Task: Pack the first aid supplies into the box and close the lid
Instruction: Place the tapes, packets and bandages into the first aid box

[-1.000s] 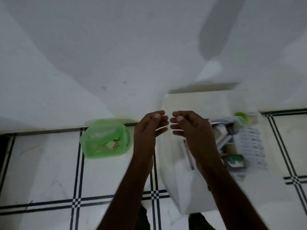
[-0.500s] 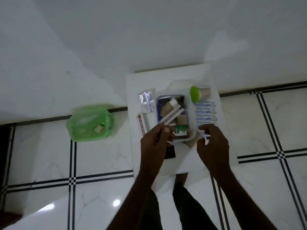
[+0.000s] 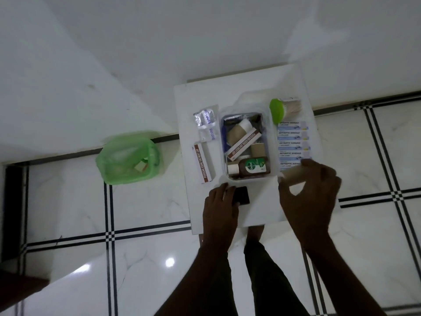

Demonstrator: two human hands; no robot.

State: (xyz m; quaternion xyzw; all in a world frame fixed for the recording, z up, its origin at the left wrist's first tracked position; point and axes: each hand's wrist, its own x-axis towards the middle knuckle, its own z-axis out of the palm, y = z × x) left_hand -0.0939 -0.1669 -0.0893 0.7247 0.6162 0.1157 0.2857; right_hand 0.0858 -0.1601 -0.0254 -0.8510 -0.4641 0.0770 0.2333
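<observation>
With my right grip point(image 3: 305, 190) pinching a beige roll point(image 3: 293, 175), I judged it best lowered gently into the clear plastic box point(image 3: 247, 147) at ten o'clock.

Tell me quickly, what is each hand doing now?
Left hand: resting on a small black object; grip unclear.
Right hand: closed on a pale strip.

Head view, my only one: worn camera, high above, facing steeply down onto the white desk point(image 3: 227, 215) and tiled floor point(image 3: 75, 206); wide angle, moderately near.
</observation>
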